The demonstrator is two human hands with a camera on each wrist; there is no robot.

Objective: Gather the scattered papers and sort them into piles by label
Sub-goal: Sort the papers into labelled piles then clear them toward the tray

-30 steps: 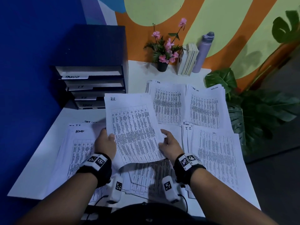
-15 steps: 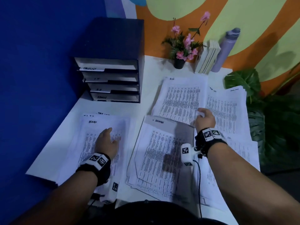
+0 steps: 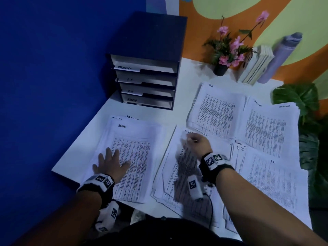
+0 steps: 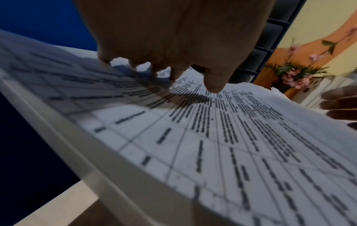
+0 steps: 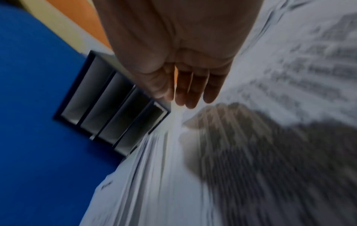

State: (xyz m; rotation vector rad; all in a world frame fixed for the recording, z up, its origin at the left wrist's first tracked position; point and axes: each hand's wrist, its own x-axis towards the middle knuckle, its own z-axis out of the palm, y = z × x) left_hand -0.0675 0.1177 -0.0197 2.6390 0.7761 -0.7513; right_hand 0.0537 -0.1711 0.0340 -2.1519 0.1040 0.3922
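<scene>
Printed sheets lie in piles on the white table [image 3: 177, 96]. At the left is a pile headed ADMIN [image 3: 138, 139]. My left hand [image 3: 110, 164] presses flat on it with spread fingers; the left wrist view shows the fingertips [image 4: 214, 87] touching this sheet [image 4: 212, 137]. A middle pile [image 3: 177, 176], also headed ADMIN, lies near the front. My right hand [image 3: 193, 141] hovers at its top edge; the right wrist view shows that hand [image 5: 189, 94] with straight fingers, holding nothing. Behind are the HR pile [image 3: 218, 110] and Task List pile [image 3: 269, 128]; the IT pile [image 3: 269, 183] is front right.
A dark letter tray [image 3: 147, 82] with labelled shelves stands at the back left against the blue wall. A flower pot [image 3: 220, 68], books [image 3: 255, 68] and a grey bottle [image 3: 282, 55] line the back. Plant leaves [image 3: 301, 103] reach the right edge. The left table edge [image 3: 71, 162] is close.
Both hands held up an HR sheet a second ago. The right hand laid it on the HR pile, then came back to the middle pile. The left hand went down onto the left ADMIN pile.
</scene>
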